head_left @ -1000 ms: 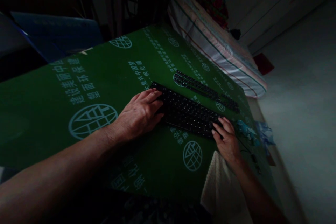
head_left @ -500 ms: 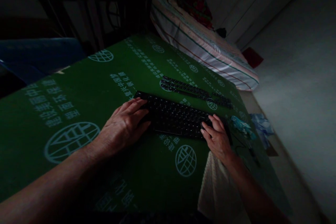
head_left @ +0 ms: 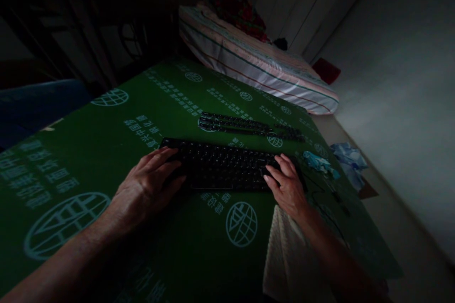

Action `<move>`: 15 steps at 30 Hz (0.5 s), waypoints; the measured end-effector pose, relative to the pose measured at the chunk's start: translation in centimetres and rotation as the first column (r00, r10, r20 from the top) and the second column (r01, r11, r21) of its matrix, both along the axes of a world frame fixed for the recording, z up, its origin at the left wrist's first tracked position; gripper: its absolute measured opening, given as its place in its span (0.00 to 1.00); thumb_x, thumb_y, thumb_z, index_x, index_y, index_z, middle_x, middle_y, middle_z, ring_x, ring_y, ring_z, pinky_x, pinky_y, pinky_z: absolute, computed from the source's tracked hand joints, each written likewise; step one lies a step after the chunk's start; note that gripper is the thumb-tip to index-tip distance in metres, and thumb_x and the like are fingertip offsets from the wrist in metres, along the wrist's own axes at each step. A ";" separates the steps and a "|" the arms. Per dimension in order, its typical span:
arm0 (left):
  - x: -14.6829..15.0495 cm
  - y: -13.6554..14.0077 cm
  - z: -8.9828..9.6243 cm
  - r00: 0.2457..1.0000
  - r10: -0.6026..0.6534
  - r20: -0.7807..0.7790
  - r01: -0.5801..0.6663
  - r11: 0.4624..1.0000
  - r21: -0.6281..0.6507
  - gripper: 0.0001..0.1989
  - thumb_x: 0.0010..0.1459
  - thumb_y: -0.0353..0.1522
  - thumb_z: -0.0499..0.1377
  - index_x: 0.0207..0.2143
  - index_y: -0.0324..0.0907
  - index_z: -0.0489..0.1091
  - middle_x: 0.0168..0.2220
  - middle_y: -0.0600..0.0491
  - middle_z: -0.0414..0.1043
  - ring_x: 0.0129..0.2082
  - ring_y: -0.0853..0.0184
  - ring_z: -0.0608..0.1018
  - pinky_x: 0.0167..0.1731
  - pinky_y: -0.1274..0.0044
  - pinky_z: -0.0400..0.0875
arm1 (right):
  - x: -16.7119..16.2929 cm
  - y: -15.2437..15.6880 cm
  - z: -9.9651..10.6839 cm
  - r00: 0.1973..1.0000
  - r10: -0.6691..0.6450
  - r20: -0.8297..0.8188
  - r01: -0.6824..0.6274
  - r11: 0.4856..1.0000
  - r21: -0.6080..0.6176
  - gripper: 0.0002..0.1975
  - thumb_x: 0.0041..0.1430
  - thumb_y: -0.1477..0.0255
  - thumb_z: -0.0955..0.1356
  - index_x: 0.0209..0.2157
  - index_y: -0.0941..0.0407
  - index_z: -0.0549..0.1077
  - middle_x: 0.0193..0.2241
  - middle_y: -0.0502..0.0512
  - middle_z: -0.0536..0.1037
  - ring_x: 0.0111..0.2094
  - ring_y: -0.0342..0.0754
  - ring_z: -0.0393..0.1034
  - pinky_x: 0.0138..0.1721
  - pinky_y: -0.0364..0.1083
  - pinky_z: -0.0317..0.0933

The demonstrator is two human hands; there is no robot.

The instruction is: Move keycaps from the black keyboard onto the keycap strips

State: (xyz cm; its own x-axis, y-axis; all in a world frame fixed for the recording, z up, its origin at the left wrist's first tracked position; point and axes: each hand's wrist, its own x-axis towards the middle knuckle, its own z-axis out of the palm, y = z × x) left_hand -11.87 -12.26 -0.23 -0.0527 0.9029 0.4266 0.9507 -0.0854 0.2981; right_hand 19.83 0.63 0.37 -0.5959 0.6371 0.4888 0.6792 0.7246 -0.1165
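The black keyboard (head_left: 220,165) lies crosswise on the green worktop (head_left: 188,241) in front of the person, with a hand at either end. The left hand (head_left: 145,184) covers the left end, its grip partly curled and fingers on top; I can't tell how firm the hold is. The right hand (head_left: 286,187) has its fingertips loosely spread over the right end, grip half open, and whether it pinches anything I can't make out. Holding it well calls, I'd judge, for even pressure at both ends, so neither corner rocks, and light fingertips on the keys. What look like rows of loose black keys (head_left: 234,124) lie just beyond, apart from it; preserving that gap avoids scattering them. The pale cloth (head_left: 284,260) near the right wrist is best kept out from underneath.
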 end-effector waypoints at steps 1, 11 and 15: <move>-0.2 0.1 -0.4 1.000 -0.002 0.006 0.002 1.000 0.029 0.15 0.59 0.40 0.51 0.43 0.42 0.68 0.55 0.45 0.64 0.56 0.52 0.65 0.53 0.59 0.65 | 0.1 -0.1 0.0 1.000 0.005 -0.010 -0.005 1.000 -0.002 0.13 0.59 0.68 0.64 0.43 0.55 0.75 0.54 0.62 0.67 0.60 0.58 0.54 0.56 0.60 0.58; -0.7 0.8 -0.9 0.998 -0.019 -0.063 0.027 0.992 0.127 0.20 0.60 0.42 0.48 0.40 0.37 0.72 0.51 0.40 0.67 0.53 0.51 0.68 0.49 0.58 0.67 | 0.1 -1.2 -0.9 0.998 0.057 -0.014 -0.057 0.998 -0.040 0.12 0.58 0.70 0.66 0.42 0.56 0.75 0.54 0.64 0.67 0.60 0.59 0.53 0.54 0.61 0.59; -0.7 0.9 -0.8 0.993 -0.029 -0.116 0.045 0.989 0.142 0.22 0.61 0.41 0.47 0.39 0.33 0.73 0.49 0.36 0.68 0.52 0.50 0.68 0.47 0.59 0.68 | 0.2 -1.2 -0.5 0.998 0.021 -0.064 -0.024 0.999 -0.037 0.13 0.58 0.69 0.65 0.45 0.55 0.74 0.55 0.63 0.66 0.60 0.58 0.53 0.55 0.61 0.59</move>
